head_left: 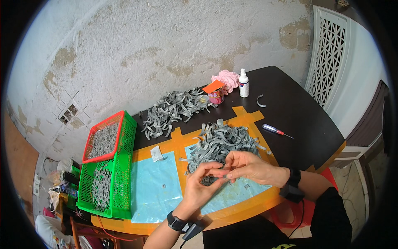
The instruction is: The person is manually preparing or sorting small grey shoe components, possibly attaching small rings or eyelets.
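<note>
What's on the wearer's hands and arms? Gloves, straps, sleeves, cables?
No gloves on the left hand or right hand. Each wrist has a black strap with a boxy dark module and black cable. Black sleeve on the right arm.

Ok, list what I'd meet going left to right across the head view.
Green perforated plastic basket, small white rectangular packet, bare left hand, white plastic spray bottle, slim screwdriver with a blue-and-red handle, white lattice panel.
</note>
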The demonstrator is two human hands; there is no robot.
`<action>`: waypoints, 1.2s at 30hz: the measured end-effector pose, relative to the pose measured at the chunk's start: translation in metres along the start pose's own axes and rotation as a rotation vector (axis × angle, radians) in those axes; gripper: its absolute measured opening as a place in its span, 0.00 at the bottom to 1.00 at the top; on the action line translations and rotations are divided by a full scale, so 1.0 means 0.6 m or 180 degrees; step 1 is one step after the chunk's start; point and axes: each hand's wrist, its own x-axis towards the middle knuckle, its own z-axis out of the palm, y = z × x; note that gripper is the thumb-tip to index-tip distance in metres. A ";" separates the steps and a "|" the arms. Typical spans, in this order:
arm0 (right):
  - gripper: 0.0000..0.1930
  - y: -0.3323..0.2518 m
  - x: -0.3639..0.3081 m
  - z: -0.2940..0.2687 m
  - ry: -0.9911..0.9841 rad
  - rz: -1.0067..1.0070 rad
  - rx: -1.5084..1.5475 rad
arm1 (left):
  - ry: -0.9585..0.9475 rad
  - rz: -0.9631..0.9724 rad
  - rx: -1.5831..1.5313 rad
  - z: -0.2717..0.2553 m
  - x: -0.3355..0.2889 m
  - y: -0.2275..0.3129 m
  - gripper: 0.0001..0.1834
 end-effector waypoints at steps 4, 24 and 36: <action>0.13 -0.005 -0.002 0.001 -0.0215 0.0066 0.0275 | -0.0024 0.0009 -0.0642 0.001 0.000 0.000 0.24; 0.13 -0.002 0.001 0.002 -0.0284 0.0023 0.0558 | 0.0044 -0.0001 -0.0793 -0.001 -0.003 -0.002 0.21; 0.13 -0.010 0.002 0.004 -0.0096 0.0080 0.0415 | 0.0059 -0.0112 -0.0954 -0.006 0.003 -0.007 0.24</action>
